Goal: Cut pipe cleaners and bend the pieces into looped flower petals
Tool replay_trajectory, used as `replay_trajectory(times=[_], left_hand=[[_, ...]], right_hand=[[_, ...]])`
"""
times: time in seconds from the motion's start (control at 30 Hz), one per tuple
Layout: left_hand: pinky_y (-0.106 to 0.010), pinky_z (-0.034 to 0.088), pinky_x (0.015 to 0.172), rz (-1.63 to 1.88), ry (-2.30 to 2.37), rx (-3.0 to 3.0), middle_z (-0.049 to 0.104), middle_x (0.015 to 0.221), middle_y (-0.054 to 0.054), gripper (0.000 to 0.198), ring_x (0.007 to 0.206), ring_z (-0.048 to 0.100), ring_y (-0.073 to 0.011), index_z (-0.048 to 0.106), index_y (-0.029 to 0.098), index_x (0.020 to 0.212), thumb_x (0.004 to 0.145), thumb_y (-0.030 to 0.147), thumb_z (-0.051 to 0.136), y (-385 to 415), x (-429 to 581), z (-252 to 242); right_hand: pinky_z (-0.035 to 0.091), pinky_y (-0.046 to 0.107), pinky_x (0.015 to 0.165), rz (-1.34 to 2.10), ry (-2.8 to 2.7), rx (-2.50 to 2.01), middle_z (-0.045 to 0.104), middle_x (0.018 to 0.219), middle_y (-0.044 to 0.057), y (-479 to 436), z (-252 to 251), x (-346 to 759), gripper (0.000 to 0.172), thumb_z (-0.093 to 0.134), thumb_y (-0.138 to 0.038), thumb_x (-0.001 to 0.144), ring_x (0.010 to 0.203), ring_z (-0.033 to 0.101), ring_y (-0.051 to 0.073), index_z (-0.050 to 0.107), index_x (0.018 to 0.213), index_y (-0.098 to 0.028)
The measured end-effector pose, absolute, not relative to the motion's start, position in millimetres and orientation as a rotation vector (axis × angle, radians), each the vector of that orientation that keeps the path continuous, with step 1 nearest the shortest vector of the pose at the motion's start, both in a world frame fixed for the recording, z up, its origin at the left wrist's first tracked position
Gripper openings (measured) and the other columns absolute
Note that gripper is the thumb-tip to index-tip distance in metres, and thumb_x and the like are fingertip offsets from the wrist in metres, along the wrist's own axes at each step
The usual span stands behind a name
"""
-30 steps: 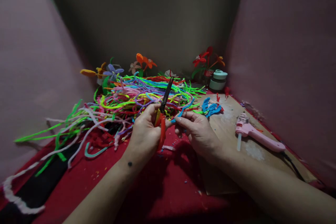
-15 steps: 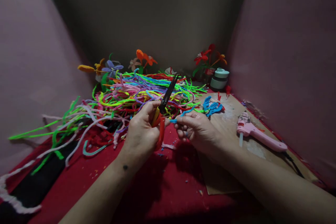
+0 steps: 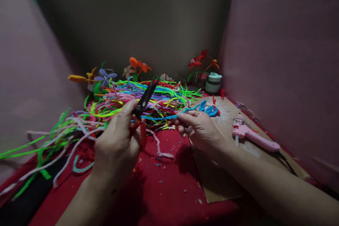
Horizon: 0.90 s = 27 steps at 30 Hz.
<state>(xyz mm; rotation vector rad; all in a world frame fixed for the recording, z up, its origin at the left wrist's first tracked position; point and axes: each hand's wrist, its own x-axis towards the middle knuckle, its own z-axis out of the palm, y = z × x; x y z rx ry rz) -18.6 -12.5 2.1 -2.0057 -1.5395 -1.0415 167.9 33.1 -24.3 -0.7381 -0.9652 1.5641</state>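
Observation:
My left hand (image 3: 116, 137) is wrapped round a pair of scissors (image 3: 145, 99) with red handles, its dark blades pointing up and away. A blue pipe cleaner (image 3: 162, 117) stretches from beside the scissors to my right hand (image 3: 197, 127), which pinches it between thumb and fingers. Whether my left fingers also hold the pipe cleaner's left end is hidden. Just beyond my right hand, bent blue pipe-cleaner petals (image 3: 210, 109) lie over the board. Behind both hands spreads a large heap of colourful pipe cleaners (image 3: 127, 95).
A pink glue gun (image 3: 258, 139) lies on the brown board (image 3: 217, 180) at right. Pipe-cleaner flowers (image 3: 139, 65) and a mint-green lidded container (image 3: 213, 83) stand at the back. Scraps and a bent pink piece (image 3: 160, 152) lie on the red cloth (image 3: 169, 190).
My left hand with the scissors has moved left and slightly nearer, away from my right hand. A longer stretch of blue pipe cleaner now shows between them. The view has shifted a little.

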Motion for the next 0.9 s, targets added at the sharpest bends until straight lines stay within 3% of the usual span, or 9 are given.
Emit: replay_trajectory(times=[0.13,0.37,0.57,0.9], left_hand=[[-0.027,0.049,0.068,-0.875,-1.402,-2.098,0.068,0.102,-0.007,0.046,0.084,0.066,-0.0217,0.047,0.019,0.126,0.081,0.023,0.051,-13.5,-25.1,2.1],[-0.034,0.051,0.061,-0.375,-1.506,-2.258,0.065,0.103,-0.017,0.043,0.082,0.066,-0.0264,0.048,0.008,0.123,0.084,0.015,0.031,-6.4,-22.8,-14.6],[-0.033,0.052,0.064,-0.283,-1.541,-2.247,0.066,0.101,-0.015,0.043,0.083,0.066,-0.0249,0.048,0.01,0.124,0.083,0.012,0.034,-7.0,-22.1,-16.5],[-0.029,0.052,0.056,-0.253,-1.573,-2.201,0.067,0.099,-0.013,0.042,0.075,0.067,-0.0218,0.051,0.011,0.122,0.082,0.012,0.041,-9.0,-17.4,-17.4]], right_hand=[[0.036,0.018,0.038,1.606,-0.951,-0.746,0.061,0.056,0.002,35.4,-21.1,170.4,0.017,0.071,-0.027,0.066,0.043,0.049,0.006,0.062,0.063,-0.012],[0.038,0.02,0.042,1.552,-1.073,-0.657,0.062,0.057,0.003,37.2,-21.1,172.3,0.017,0.067,-0.027,0.071,0.044,0.05,0.008,0.063,0.063,-0.013],[0.04,0.021,0.045,1.565,-1.076,-0.613,0.063,0.062,0.003,36.9,-20.6,172.0,0.015,0.064,-0.026,0.072,0.047,0.054,0.008,0.063,0.065,-0.014],[0.041,0.021,0.044,1.58,-1.1,-0.574,0.061,0.058,0.002,37.6,-20.6,173.3,0.014,0.063,-0.024,0.074,0.047,0.054,0.009,0.064,0.066,-0.013]])
